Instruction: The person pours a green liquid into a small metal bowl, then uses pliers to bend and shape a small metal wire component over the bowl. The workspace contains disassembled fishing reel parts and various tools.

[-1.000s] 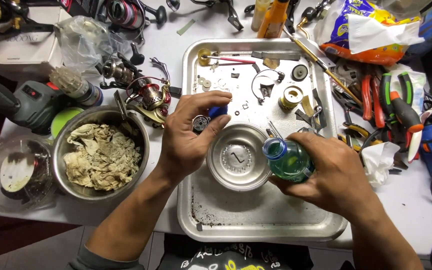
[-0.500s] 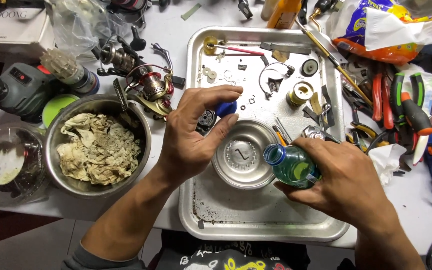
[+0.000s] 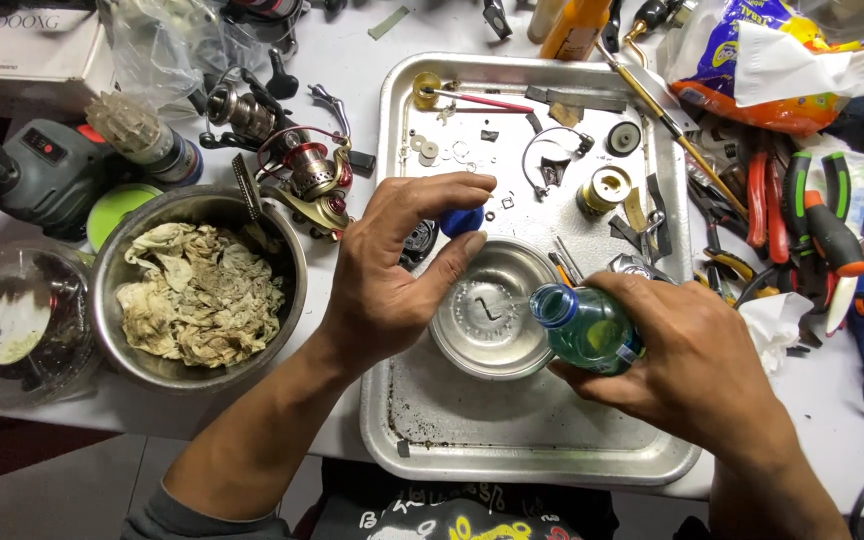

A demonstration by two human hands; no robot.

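Note:
My right hand (image 3: 687, 360) grips a small clear plastic bottle (image 3: 582, 325) of greenish liquid, tilted with its open blue neck over a small round metal dish (image 3: 487, 345). A thin stream runs from the neck into the dish, where a small bent metal part lies. My left hand (image 3: 392, 265) holds the bottle's blue cap (image 3: 462, 220) between thumb and fingers, just above the dish's far rim. The dish stands on a large metal tray (image 3: 512, 440).
Small fishing-reel parts, washers, a spring wire and a brass spool (image 3: 602, 190) lie on the tray's far half. A steel bowl of dirty rags (image 3: 197, 290) and a red reel (image 3: 312, 180) sit to the left. Pliers (image 3: 802, 220) and a snack bag (image 3: 762, 60) crowd the right.
My right hand has tipped the bottle further toward the dish and liquid now runs out. My left hand with the cap has barely moved.

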